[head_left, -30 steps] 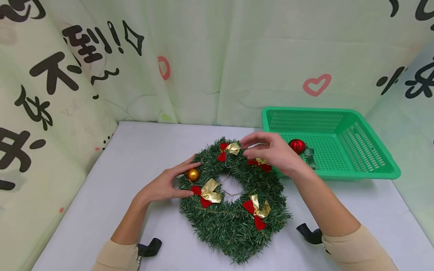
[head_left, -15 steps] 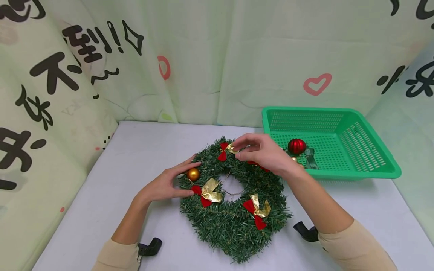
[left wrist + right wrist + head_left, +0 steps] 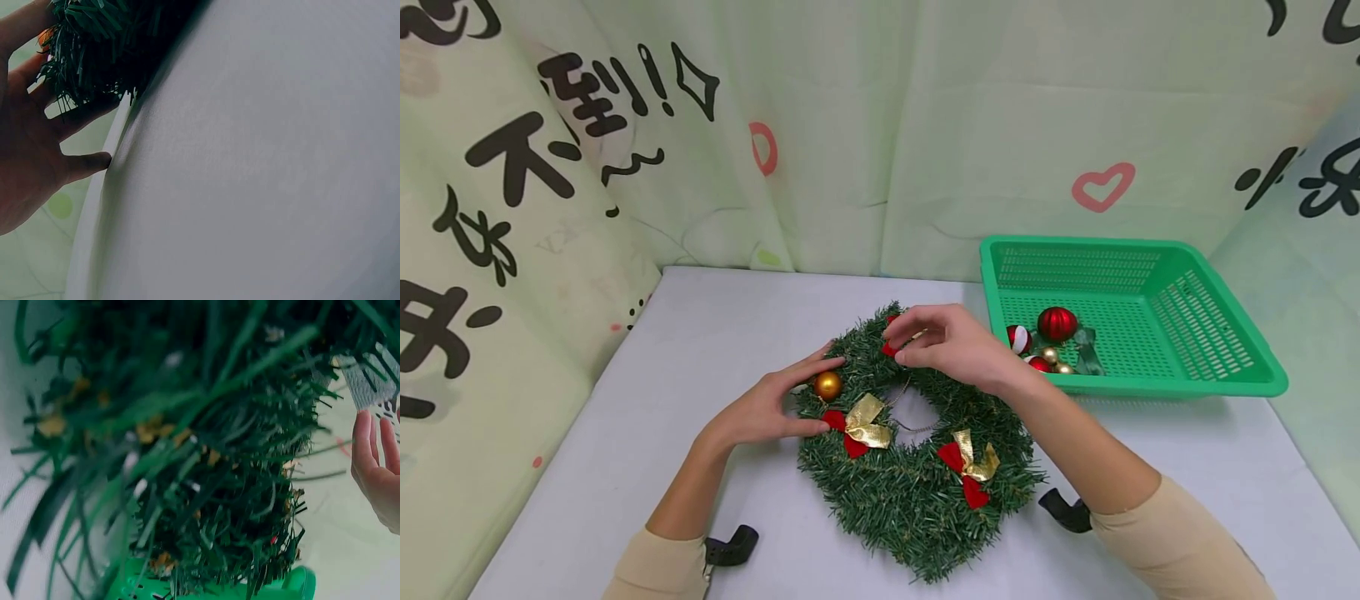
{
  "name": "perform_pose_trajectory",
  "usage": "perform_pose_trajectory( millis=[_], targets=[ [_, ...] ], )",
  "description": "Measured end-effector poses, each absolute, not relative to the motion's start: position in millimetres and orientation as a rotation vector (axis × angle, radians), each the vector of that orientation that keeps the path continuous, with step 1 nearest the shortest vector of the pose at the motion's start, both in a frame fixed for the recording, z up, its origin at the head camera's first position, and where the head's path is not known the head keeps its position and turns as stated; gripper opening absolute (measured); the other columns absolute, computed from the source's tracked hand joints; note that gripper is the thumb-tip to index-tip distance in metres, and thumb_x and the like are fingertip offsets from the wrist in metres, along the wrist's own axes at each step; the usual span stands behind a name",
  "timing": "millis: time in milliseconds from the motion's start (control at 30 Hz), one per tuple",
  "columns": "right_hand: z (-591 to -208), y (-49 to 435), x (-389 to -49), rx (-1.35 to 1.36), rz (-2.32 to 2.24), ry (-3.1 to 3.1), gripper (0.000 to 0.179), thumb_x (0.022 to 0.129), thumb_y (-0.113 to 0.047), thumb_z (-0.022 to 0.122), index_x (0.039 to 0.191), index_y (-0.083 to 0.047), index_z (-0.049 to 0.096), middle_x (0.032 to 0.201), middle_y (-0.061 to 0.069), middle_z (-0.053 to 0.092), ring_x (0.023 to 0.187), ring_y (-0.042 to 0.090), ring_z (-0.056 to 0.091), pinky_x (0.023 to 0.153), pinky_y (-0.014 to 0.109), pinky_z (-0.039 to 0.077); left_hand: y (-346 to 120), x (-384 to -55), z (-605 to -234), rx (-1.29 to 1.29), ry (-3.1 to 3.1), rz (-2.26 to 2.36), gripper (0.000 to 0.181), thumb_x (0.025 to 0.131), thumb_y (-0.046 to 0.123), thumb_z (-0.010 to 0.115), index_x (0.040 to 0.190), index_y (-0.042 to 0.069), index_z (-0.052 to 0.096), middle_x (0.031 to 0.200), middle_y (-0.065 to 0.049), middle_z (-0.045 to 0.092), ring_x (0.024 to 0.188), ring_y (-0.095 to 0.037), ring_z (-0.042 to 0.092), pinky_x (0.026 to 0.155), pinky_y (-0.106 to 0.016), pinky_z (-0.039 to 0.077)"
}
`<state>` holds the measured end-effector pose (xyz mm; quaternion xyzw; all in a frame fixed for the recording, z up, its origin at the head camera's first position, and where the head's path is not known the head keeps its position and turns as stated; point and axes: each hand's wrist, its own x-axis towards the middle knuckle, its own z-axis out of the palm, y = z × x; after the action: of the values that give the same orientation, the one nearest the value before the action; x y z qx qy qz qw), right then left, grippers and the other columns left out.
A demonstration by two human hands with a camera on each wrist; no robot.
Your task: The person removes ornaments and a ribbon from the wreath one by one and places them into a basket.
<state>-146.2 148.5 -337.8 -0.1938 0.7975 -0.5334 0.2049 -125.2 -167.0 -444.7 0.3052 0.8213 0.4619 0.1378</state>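
Observation:
A green tinsel wreath [image 3: 917,517] lies on the white table. Red bows with gold ribbon decorate it, including a lower left bow [image 3: 867,423] and a lower right bow [image 3: 972,467]. My left hand [image 3: 775,404] rests on its left side, fingers spread around a gold ball [image 3: 828,386], thumb tip at the lower left bow. My right hand [image 3: 951,346] is over the wreath's top, fingertips right at the upper red bow [image 3: 890,348], largely hiding it. In the right wrist view, the fingertips [image 3: 362,419] meet the end of a shiny ribbon [image 3: 369,384].
A green basket [image 3: 1195,385] stands at the back right. Inside lie a red ball [image 3: 1057,324], a red and white ball [image 3: 1019,339], small gold balls [image 3: 1049,356] and a dark green ribbon [image 3: 1087,350]. A printed curtain [image 3: 925,150] hangs behind the table.
My right hand has moved left across the wreath's top, from beside the upper bow to over it. More ornaments in the basket are uncovered. My left hand stays in place.

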Motion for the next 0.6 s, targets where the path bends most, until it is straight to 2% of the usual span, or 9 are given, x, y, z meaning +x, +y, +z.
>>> perform_pose_trajectory(
  millis=[167,400,600],
  targets=[
    [-341,139,-144,-0.558,-1.450,2.208,0.030,0.097,-0.006,0.071,0.127,-0.003,0.070,0.124,0.023,0.069,0.109,0.039,0.071,0.093,0.043,0.058,-167,-125,-445,0.887,2.373,1.345,0.083,0.089,0.027,0.085,0.160,0.030,0.043,0.174,0.005,0.020,0.161,-0.028,0.021,0.124,-0.064,0.026],
    [-350,124,-145,-0.626,-1.378,2.217,0.030,0.096,-0.005,0.073,0.125,-0.002,0.071,0.121,0.019,0.072,0.099,0.021,0.073,0.089,0.038,0.059,-167,-126,-445,0.872,2.371,1.350,0.083,0.088,0.026,0.086,0.160,0.030,0.044,0.174,0.004,0.023,0.160,-0.028,0.023,0.124,-0.064,0.026],
    [-356,114,-144,-0.644,-1.373,2.205,0.030,0.094,-0.003,0.073,0.124,-0.002,0.071,0.120,0.018,0.072,0.102,0.021,0.074,0.090,0.037,0.060,-167,-126,-445,0.849,2.365,1.353,0.083,0.088,0.027,0.086,0.160,0.031,0.043,0.173,0.004,0.025,0.161,-0.028,0.022,0.124,-0.065,0.025]
  ],
)
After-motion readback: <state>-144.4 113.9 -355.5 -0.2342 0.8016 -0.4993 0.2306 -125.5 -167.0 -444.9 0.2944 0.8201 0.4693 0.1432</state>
